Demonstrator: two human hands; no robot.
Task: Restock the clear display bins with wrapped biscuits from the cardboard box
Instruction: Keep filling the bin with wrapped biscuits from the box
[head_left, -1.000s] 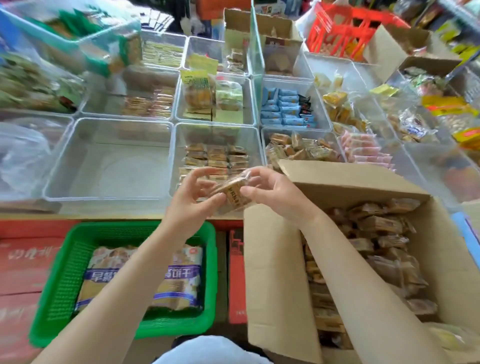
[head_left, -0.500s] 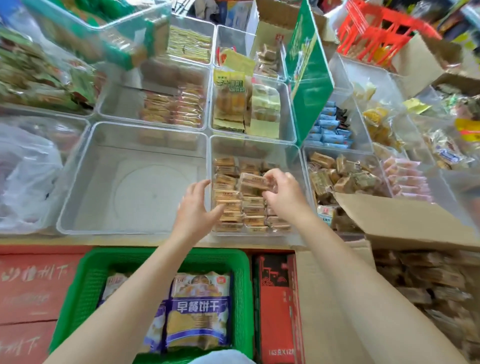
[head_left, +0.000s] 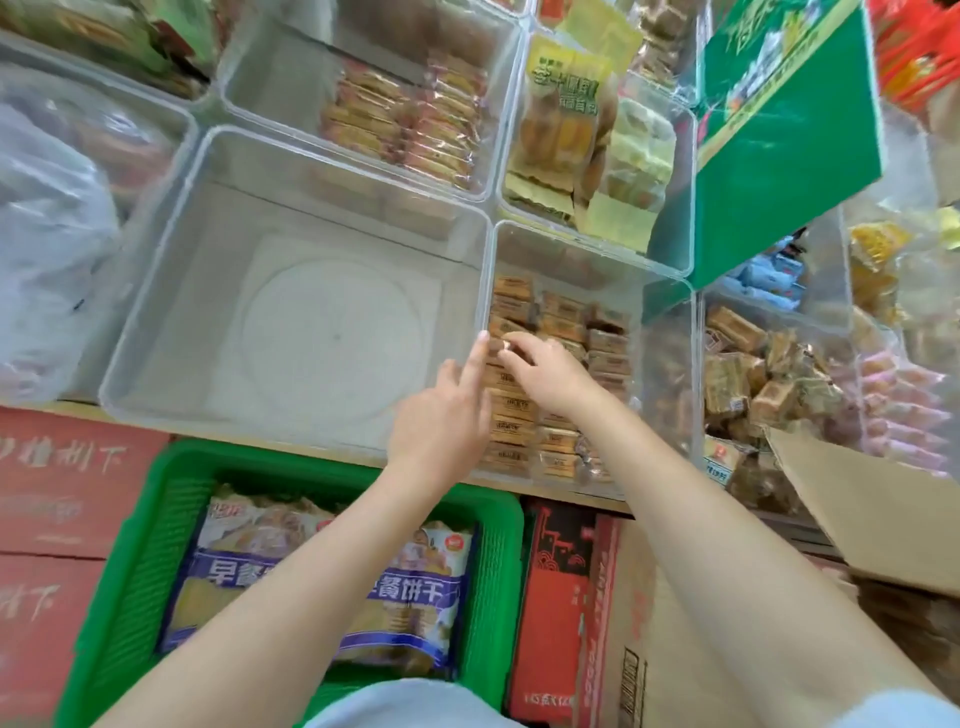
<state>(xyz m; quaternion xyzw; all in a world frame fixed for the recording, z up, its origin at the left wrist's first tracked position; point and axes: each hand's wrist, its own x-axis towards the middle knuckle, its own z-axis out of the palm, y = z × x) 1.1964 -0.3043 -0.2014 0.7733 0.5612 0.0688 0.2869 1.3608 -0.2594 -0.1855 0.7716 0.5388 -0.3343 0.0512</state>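
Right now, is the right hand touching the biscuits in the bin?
Touching. The head view shows the right hand with fingertips pressed onto the stacked biscuits inside the clear bin.

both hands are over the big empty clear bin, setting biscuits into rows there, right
Not quite. In the head view the left hand and right hand work in the biscuit bin right of the empty bin, among the rows of wrapped biscuits.
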